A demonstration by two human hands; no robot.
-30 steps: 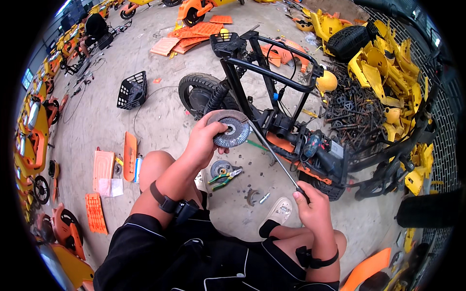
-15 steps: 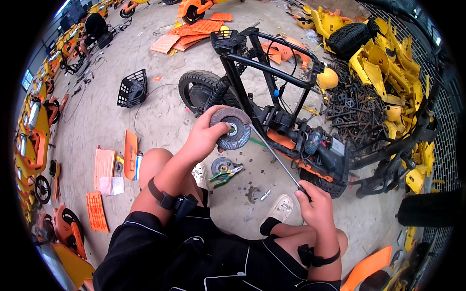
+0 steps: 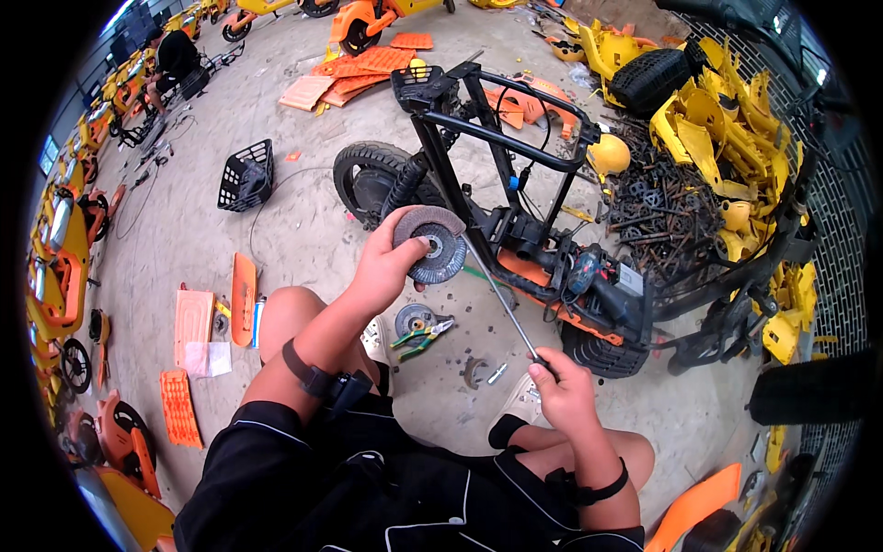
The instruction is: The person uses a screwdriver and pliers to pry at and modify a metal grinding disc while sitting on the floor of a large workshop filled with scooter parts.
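Note:
My left hand (image 3: 379,267) pinches a grey flap disc (image 3: 445,261), its thumb laid by the centre hole. A brown strip of abrasive curves along the disc's upper rim. In my right hand (image 3: 563,391) is the dark handle of a long screwdriver (image 3: 504,302). The shaft slants up to the left, and its tip meets the disc's right edge by that strip; the exact contact is too small to make out. On the floor below lie a second disc (image 3: 411,316), green-handled pliers (image 3: 425,338), a curved abrasive piece (image 3: 473,372) and a small metal cylinder (image 3: 498,373).
A stripped black scooter frame (image 3: 529,158) stands ahead, a cordless power tool (image 3: 589,272) resting on it. Rusty metal parts (image 3: 655,207) and yellow panels (image 3: 704,133) are heaped at right. Orange panels (image 3: 195,322) and a black basket (image 3: 246,177) lie left. A person (image 3: 175,57) sits far left.
My right hand has moved left and slightly down with the screwdriver, whose shaft now stands steeper. The disc stays in my left hand, nearly still. The whole view has shifted slightly.

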